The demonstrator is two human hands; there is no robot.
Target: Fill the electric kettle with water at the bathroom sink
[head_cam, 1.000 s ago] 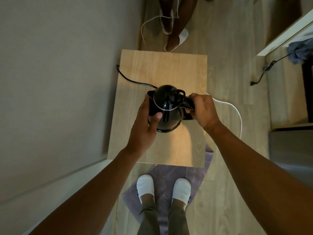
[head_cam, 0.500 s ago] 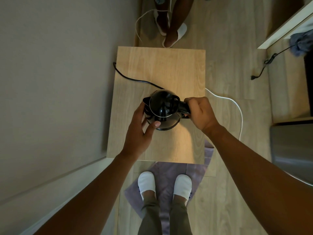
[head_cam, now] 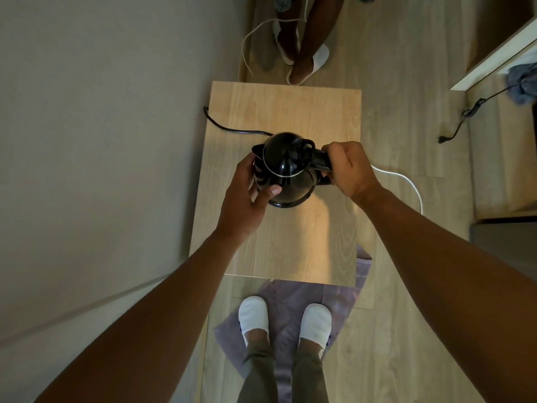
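Black electric kettle (head_cam: 286,170) over wooden table (head_cam: 290,112), right hand (head_cam: 348,170) fisted around its handle, left hand (head_cam: 247,196) cupping the spout side, fingers loosely curled, black cord (head_cam: 232,128) trailing behind.

One black kettle (head_cam: 286,170) over one wooden table (head_cam: 286,112). Two hands: left hand (head_cam: 247,196), right hand (head_cam: 350,167). Four white slippers, one purple mat (head_cam: 290,298), three cords.

A light wooden table (head_cam: 290,112) carries a black kettle (head_cam: 286,173) and a black cord (head_cam: 232,130).
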